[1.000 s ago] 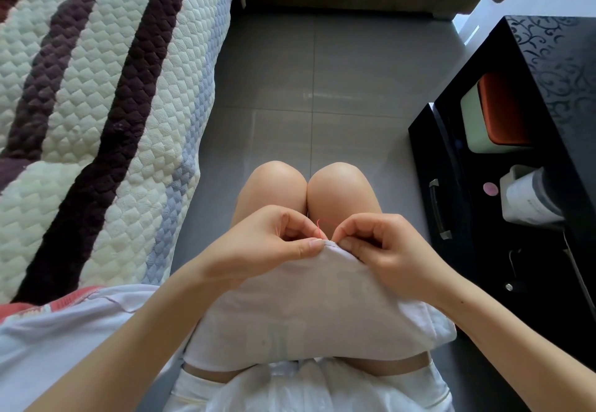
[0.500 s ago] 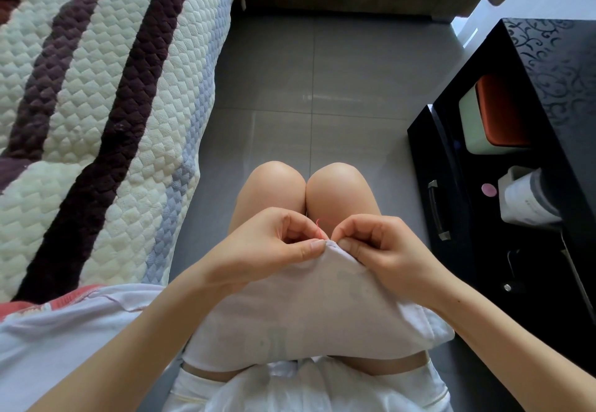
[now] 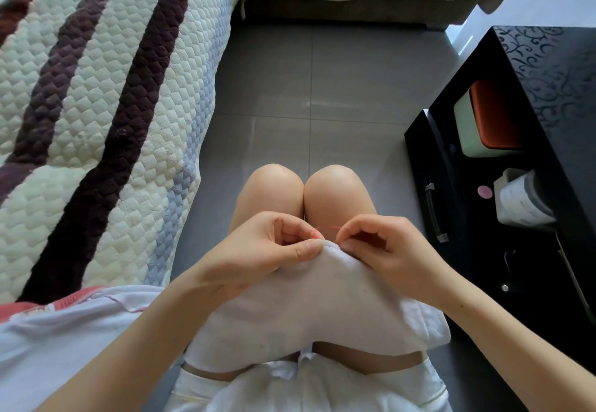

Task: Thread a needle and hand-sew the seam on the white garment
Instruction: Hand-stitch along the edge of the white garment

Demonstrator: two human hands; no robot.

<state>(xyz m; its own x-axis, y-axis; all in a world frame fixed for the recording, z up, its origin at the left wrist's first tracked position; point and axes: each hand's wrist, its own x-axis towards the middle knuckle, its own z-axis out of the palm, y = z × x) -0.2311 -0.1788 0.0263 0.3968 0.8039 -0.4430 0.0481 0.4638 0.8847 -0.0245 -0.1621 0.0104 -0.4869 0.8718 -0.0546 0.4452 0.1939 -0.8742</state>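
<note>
Your left hand (image 3: 258, 250) pinches the folded edge of the white garment (image 3: 306, 308), thumb on top, so the seam stands up taut. Your right hand (image 3: 383, 250) pinches the red thread (image 3: 326, 228) just beside that grip (needle too small to see), probably mid-stitch. The garment drapes over your thighs, a steady base, near the black cabinet (image 3: 548, 89).

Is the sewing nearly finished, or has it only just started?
Done: the threading, it seems, since a red thread arches between the fingertips. In hand: the left hand pinches the white garment at its edge, and the right hand pinches the thread there; the needle is too small to see. Left: the seam itself. No stitches show, so probably most of it.
</note>
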